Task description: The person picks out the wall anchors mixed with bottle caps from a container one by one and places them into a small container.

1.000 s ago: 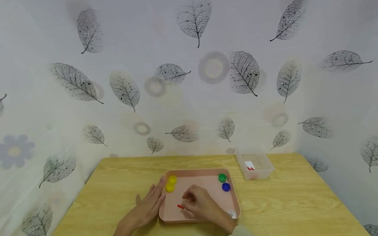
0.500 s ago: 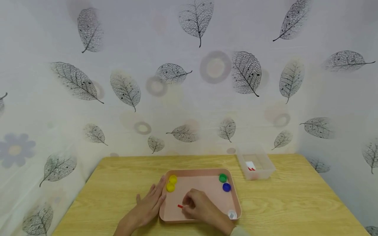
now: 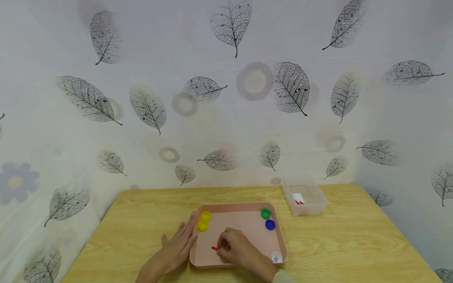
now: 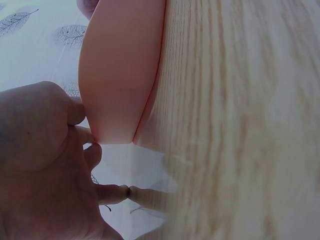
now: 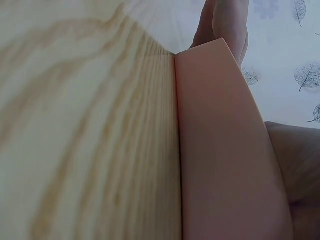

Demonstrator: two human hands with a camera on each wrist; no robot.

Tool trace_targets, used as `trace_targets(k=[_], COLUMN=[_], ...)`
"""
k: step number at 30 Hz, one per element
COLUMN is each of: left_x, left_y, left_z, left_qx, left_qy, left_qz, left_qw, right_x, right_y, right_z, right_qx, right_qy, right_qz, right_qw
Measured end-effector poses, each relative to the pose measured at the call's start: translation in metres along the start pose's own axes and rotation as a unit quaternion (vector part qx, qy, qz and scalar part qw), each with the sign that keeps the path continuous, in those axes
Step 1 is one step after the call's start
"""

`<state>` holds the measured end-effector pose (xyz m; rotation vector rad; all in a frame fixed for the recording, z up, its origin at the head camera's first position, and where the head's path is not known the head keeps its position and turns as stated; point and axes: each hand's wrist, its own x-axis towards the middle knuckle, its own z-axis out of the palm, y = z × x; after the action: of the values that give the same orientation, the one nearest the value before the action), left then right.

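Observation:
A pink tray (image 3: pixel 244 208) lies on the table. My left hand (image 3: pixel 173 251) rests against its left side with the fingers straight, and the left wrist view shows that hand (image 4: pixel 45 165) beside the tray wall (image 4: pixel 117 75). Over the tray's lower middle, my right hand (image 3: pixel 235 247) has curled fingers and pinches a small red strip (image 3: pixel 214 248), whose other end they hide. In the right wrist view the tray wall (image 5: pixel 225 140) covers most of the right hand (image 5: pixel 300 170). Two yellow round pieces (image 3: pixel 203 225) lie near the tray's left wall.
Green (image 3: pixel 265 213) and blue (image 3: pixel 270 224) round caps sit at the tray's upper right. A clear round piece (image 3: pixel 277 257) lies in its lower right corner. Behind, to the right, stands a translucent box (image 3: pixel 311 206) holding a white card (image 3: pixel 298 197) with red marks or pieces.
My right hand has shifted slightly downward and its fingers have drawn in over the red strip, which has tilted a little. The clear round piece is less covered by the forearm. The left hand stays put.

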<state>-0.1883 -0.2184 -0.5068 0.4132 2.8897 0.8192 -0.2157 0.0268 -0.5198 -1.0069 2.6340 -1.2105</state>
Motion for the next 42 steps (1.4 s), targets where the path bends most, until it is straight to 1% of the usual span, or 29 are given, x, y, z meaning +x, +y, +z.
trace_targets(k=[10, 16, 24, 28, 42], left_x=[-0.0007, -0.0005, -0.0001, 0.0000, -0.0007], left_y=[-0.0009, -0.0005, -0.0017, -0.0018, -0.0015], left_z=[-0.0008, -0.0016, -0.0010, -0.0008, 0.0021], left_qx=[-0.002, -0.002, -0.004, -0.004, 0.004], left_qy=[-0.001, -0.004, -0.005, -0.004, 0.015], left_qz=[0.002, 0.002, 0.002, 0.002, 0.000], left_qw=[1.0000, 1.0000, 1.0000, 1.0000, 0.9999], right_x=[0.0017, 0.0014, 0.0004, -0.0003, -0.0035], right_y=[0.0001, 0.0000, -0.0012, -0.0027, -0.0006], right_z=[0.0016, 0.0008, 0.0013, 0.0014, -0.0038], right_qx=[-0.018, -0.021, -0.028, -0.022, -0.003], right_qy=[0.007, 0.002, 0.000, -0.004, -0.005], right_qz=[-0.011, -0.012, -0.003, 0.005, 0.028], right_qw=[0.9998, 0.9997, 0.9996, 0.9997, 0.9996])
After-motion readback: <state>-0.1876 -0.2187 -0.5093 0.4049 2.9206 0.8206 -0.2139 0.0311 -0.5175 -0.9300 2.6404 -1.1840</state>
